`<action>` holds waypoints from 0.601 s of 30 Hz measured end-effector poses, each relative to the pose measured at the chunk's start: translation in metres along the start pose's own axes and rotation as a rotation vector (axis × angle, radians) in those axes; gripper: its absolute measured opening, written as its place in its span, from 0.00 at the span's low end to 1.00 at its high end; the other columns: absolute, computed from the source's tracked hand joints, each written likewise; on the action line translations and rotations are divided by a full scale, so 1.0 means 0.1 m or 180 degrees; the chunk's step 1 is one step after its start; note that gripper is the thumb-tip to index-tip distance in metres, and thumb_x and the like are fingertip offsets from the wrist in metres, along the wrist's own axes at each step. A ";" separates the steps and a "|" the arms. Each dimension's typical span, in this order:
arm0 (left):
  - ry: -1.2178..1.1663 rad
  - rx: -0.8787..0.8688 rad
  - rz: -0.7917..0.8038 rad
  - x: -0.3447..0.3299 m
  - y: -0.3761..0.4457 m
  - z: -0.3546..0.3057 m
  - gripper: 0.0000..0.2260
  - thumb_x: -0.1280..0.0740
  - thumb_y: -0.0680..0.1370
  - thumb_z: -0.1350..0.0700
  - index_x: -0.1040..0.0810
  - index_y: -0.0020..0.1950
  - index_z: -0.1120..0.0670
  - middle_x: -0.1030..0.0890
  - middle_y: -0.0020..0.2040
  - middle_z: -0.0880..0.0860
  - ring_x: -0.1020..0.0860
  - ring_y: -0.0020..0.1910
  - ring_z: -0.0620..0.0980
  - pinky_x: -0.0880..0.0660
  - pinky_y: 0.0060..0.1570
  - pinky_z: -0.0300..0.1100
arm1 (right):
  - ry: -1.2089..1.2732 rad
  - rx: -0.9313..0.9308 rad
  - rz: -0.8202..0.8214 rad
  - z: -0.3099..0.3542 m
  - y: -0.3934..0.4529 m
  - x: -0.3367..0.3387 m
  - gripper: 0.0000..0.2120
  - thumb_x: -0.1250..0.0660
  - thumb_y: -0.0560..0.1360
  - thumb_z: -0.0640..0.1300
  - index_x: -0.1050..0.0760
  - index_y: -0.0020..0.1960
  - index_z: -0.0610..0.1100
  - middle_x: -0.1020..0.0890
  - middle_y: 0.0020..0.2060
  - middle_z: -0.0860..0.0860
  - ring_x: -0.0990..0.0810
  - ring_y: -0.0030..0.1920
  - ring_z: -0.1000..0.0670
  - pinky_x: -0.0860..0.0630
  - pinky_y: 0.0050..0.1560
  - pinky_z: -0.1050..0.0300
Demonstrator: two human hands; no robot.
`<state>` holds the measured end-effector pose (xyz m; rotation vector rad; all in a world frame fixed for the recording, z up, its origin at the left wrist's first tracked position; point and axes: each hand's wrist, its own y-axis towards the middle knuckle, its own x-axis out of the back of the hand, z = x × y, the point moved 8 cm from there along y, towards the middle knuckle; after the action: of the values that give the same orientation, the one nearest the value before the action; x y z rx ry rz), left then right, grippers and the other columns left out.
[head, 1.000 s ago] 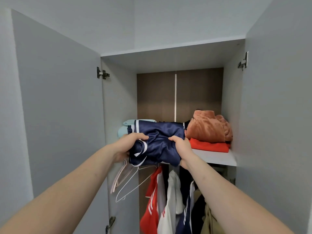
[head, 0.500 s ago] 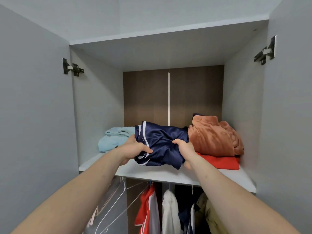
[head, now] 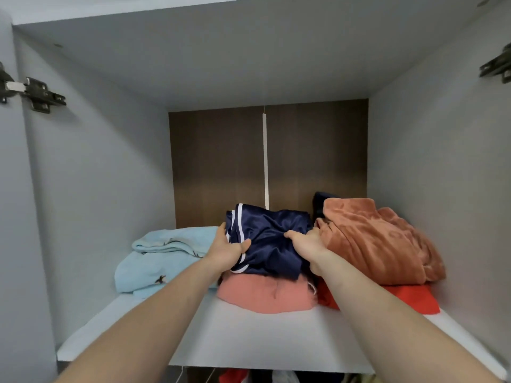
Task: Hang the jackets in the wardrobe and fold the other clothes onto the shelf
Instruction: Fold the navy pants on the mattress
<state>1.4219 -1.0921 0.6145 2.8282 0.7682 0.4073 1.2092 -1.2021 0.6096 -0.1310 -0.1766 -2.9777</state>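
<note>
A folded navy satin garment with white stripes (head: 269, 233) lies on top of a folded salmon-pink garment (head: 265, 295) in the middle of the white shelf (head: 221, 335). My left hand (head: 228, 251) grips its left side, thumb over the striped edge. My right hand (head: 308, 246) grips its right side, pinching the fabric. Both arms reach deep into the wardrobe.
A folded light-blue garment (head: 163, 258) lies at the shelf's left. A rust fleece (head: 378, 241) sits on a red garment (head: 414, 298) at the right. Grey side walls and a brown back panel (head: 218, 167) close in the shelf. Hanging clothes (head: 235, 376) peek below the front edge.
Both hands carried the navy garment up from the shelf's front edge and deeper in, onto the salmon-pink garment. The view moved closer and higher.
</note>
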 end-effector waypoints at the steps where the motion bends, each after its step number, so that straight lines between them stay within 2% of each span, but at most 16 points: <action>1: 0.0187 0.0034 -0.0067 -0.02 0.07 0.09 0.32 0.26 0.78 0.54 0.36 0.78 0.53 0.21 0.67 0.52 0.22 0.67 0.55 0.29 0.72 0.53 | -0.0119 0.0015 -0.0033 -0.04 0.05 -0.02 0.48 0.25 0.75 0.49 0.52 0.83 0.40 0.35 0.79 0.44 0.32 0.75 0.40 0.33 0.73 0.50; 4: 0.0692 0.0173 -0.0001 -0.11 0.20 0.35 0.32 0.29 0.79 0.49 0.37 0.79 0.52 0.21 0.68 0.53 0.23 0.67 0.56 0.30 0.72 0.50 | -0.0633 0.0267 -0.0232 -0.12 0.08 -0.12 0.45 0.26 0.77 0.47 0.52 0.82 0.43 0.34 0.76 0.40 0.30 0.74 0.39 0.35 0.75 0.51; 6: 0.0811 0.0246 0.0099 -0.14 0.28 0.42 0.34 0.29 0.78 0.48 0.39 0.80 0.52 0.23 0.71 0.54 0.24 0.69 0.57 0.31 0.73 0.50 | -0.1198 0.0535 -0.0369 -0.10 0.01 -0.17 0.41 0.28 0.78 0.49 0.49 0.82 0.48 0.38 0.77 0.39 0.31 0.74 0.38 0.34 0.75 0.48; 9: 0.1323 0.0107 0.0005 -0.10 0.32 0.34 0.40 0.29 0.76 0.43 0.44 0.82 0.54 0.33 0.77 0.58 0.31 0.74 0.59 0.34 0.75 0.50 | -0.1969 0.1256 -0.0556 0.08 -0.14 -0.20 0.32 0.32 0.80 0.50 0.39 0.80 0.51 0.45 0.81 0.41 0.38 0.78 0.37 0.39 0.76 0.48; 10: 0.1694 -0.0157 -0.0181 -0.04 0.27 0.24 0.42 0.30 0.77 0.41 0.48 0.83 0.54 0.38 0.79 0.58 0.35 0.76 0.59 0.35 0.75 0.51 | -0.2167 0.1528 -0.0567 0.14 -0.20 -0.21 0.28 0.33 0.81 0.50 0.36 0.79 0.50 0.44 0.81 0.42 0.40 0.78 0.38 0.41 0.77 0.48; 12: 0.2398 -0.1214 -0.0619 0.02 0.08 -0.03 0.37 0.34 0.79 0.42 0.46 0.83 0.51 0.42 0.80 0.55 0.39 0.76 0.58 0.36 0.74 0.54 | -0.2542 0.1909 -0.0459 0.14 -0.30 -0.25 0.22 0.37 0.83 0.51 0.30 0.76 0.50 0.38 0.80 0.46 0.40 0.78 0.40 0.42 0.79 0.48; 13: 0.2723 -0.1677 -0.0568 -0.04 0.00 -0.08 0.31 0.37 0.81 0.44 0.42 0.82 0.49 0.41 0.80 0.54 0.38 0.76 0.58 0.36 0.74 0.54 | -0.2731 0.1955 -0.0353 0.07 -0.32 -0.28 0.21 0.39 0.84 0.53 0.28 0.76 0.50 0.36 0.80 0.47 0.40 0.78 0.42 0.42 0.79 0.49; 14: 0.3028 -0.1878 -0.0321 -0.11 -0.04 -0.05 0.26 0.40 0.83 0.45 0.38 0.81 0.47 0.40 0.81 0.52 0.39 0.76 0.57 0.38 0.76 0.53 | -0.2888 0.1877 -0.0221 -0.02 -0.33 -0.29 0.21 0.43 0.85 0.54 0.29 0.76 0.51 0.35 0.80 0.49 0.40 0.79 0.42 0.42 0.79 0.49; 16: 0.3148 -0.1453 0.0284 -0.17 -0.02 0.16 0.22 0.47 0.86 0.45 0.36 0.81 0.45 0.42 0.83 0.49 0.43 0.80 0.54 0.45 0.79 0.50 | -0.3030 0.1578 0.0016 -0.19 -0.32 -0.29 0.23 0.48 0.86 0.57 0.33 0.79 0.53 0.38 0.81 0.51 0.42 0.80 0.43 0.43 0.80 0.47; 18: 0.3058 -0.1002 0.0558 -0.16 0.01 0.29 0.23 0.49 0.87 0.44 0.38 0.82 0.45 0.46 0.84 0.48 0.48 0.82 0.53 0.51 0.81 0.47 | -0.3100 0.1399 0.0135 -0.22 -0.32 -0.30 0.25 0.50 0.86 0.59 0.36 0.80 0.54 0.41 0.83 0.51 0.45 0.82 0.43 0.46 0.81 0.46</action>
<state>1.4179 -1.1040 0.5842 2.2990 0.4950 1.7916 1.2323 -1.1690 0.5814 -1.4571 -0.8860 -2.4728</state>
